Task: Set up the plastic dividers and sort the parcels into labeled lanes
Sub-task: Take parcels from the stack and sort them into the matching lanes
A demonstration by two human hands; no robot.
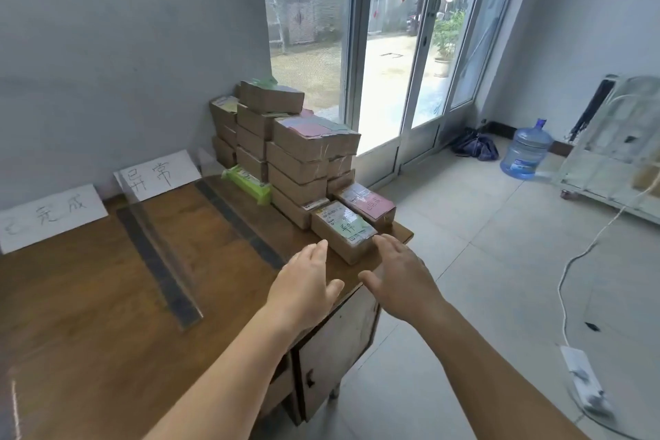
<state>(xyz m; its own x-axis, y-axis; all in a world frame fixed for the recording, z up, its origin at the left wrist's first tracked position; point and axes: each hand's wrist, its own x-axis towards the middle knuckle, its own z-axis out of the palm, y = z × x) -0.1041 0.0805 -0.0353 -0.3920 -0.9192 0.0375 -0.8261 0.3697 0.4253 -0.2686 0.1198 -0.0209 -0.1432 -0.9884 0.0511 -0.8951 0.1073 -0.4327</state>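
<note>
1. Both bare forearms reach forward from the lower edge of the view, converging slightly.
2. The left hand [305, 282] is flat, palm down, fingers straight and together, thumb out to the right.
3. The right hand [400, 275] mirrors it, fingers extended, thumb pointing left, holding nothing.

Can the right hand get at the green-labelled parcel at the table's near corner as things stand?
Probably yes. The right hand is open, its fingertips just short of the green-labelled parcel, with nothing between them.
</note>
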